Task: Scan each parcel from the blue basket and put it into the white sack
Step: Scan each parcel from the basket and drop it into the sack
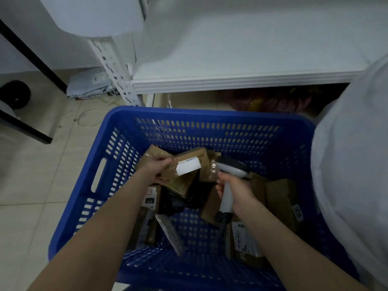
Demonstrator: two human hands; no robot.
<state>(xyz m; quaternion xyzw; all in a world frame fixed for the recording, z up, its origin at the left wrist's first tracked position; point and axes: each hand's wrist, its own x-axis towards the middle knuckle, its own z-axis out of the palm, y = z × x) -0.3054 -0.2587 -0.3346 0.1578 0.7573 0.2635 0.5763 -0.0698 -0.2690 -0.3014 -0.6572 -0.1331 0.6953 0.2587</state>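
While the left hand (154, 167) grips a brown cardboard parcel (189, 168) by its left end, fingers curled over the top edge, I see the white label turned upward. The parcel sits within the walls of the blue basket (210, 114), over the other packages.

The right hand (237, 192) is wrapped round the handle of a grey-white scanner (231, 168). The scanner's head lies just beside the right edge of the held parcel. I cannot tell which way its window faces.

Beneath both hands, the basket holds:
- a brown box (281, 198) against the right wall
- a labelled package (243, 238) under the right forearm
- a grey mailer (170, 232) tilted on edge
- a black bag (180, 199) near the middle

The white sack (352, 164) stands touching the basket's right side. A white shelf board (231, 80) runs behind the basket, above the tiled floor (31, 185).
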